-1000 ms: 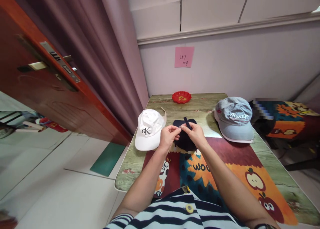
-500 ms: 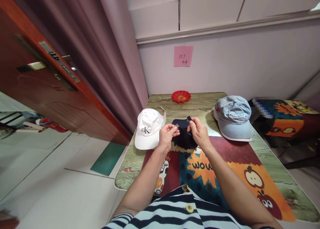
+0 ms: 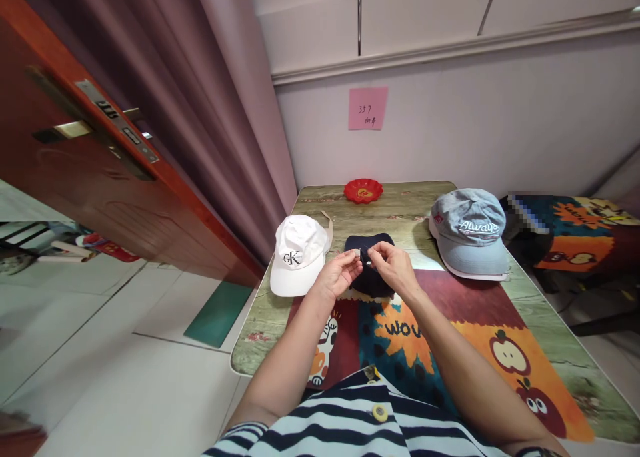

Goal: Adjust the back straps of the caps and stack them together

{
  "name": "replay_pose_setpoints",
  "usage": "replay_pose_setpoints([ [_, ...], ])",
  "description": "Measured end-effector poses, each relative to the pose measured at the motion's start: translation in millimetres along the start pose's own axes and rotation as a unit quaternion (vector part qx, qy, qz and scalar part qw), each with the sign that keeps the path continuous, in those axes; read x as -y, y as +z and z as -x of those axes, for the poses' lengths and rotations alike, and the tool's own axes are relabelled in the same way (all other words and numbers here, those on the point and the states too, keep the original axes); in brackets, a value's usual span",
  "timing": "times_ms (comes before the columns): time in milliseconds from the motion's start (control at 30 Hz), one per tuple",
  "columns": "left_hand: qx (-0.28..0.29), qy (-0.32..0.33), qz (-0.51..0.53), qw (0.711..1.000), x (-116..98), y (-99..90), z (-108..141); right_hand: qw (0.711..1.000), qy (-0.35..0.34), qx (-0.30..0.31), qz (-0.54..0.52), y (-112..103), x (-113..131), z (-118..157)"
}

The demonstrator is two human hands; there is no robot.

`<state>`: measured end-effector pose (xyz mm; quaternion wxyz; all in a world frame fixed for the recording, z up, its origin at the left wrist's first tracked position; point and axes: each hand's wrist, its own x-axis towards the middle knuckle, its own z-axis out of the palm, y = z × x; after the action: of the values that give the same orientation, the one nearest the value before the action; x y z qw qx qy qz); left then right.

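A dark navy cap (image 3: 371, 284) lies on the table between my hands. My left hand (image 3: 341, 271) pinches the small metal buckle (image 3: 358, 252) of its back strap. With thumb and fingers, my right hand (image 3: 393, 265) grips the dark strap end (image 3: 368, 252), which meets the buckle. Whether the strap is threaded through is too small to tell. To the left sits a white cap (image 3: 299, 254) with a dark letter logo and a loose pale strap. On the right a light blue denim cap (image 3: 470, 234) rests over a pinkish brim.
A red scalloped dish (image 3: 363, 190) stands at the back of the wood-patterned table (image 3: 320, 200). A colourful printed mat (image 3: 480, 304) covers the front. A brown door (image 3: 115, 177) and a mauve curtain (image 3: 240, 110) are at the left; a pink note (image 3: 368, 108) hangs on the wall.
My right hand has moved left and slightly down, bringing the strap end to the buckle. Before, the two were apart. My left hand still holds the buckle.
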<state>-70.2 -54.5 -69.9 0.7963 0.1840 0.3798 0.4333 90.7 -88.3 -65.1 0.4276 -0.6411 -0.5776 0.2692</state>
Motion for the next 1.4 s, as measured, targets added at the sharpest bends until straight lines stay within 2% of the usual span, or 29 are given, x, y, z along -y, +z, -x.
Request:
replay_pose_setpoints([
  [467,-0.012,-0.003,0.023,1.0,2.8,4.4,-1.0,1.0,0.011,-0.004,0.023,2.1,0.5,-0.2],
  [767,-0.009,0.068,-0.073,0.995,2.6,4.6,3.5,1.0,0.007,0.013,0.006,0.3,-1.3,1.9],
  [1033,-0.002,0.151,-0.196,0.969,0.0,5.7,10.3,0.997,-0.012,0.059,-0.04,-1.9,-7.5,-2.0],
  [1267,0.013,0.158,-0.232,0.96,-1.3,7.6,12.5,0.997,-0.011,0.07,-0.021,-5.1,-1.9,-1.0],
  [1400,0.006,0.16,-0.231,0.96,-1.1,6.9,11.7,0.997,-0.002,0.053,-0.051,-4.9,-2.8,-0.8],
])
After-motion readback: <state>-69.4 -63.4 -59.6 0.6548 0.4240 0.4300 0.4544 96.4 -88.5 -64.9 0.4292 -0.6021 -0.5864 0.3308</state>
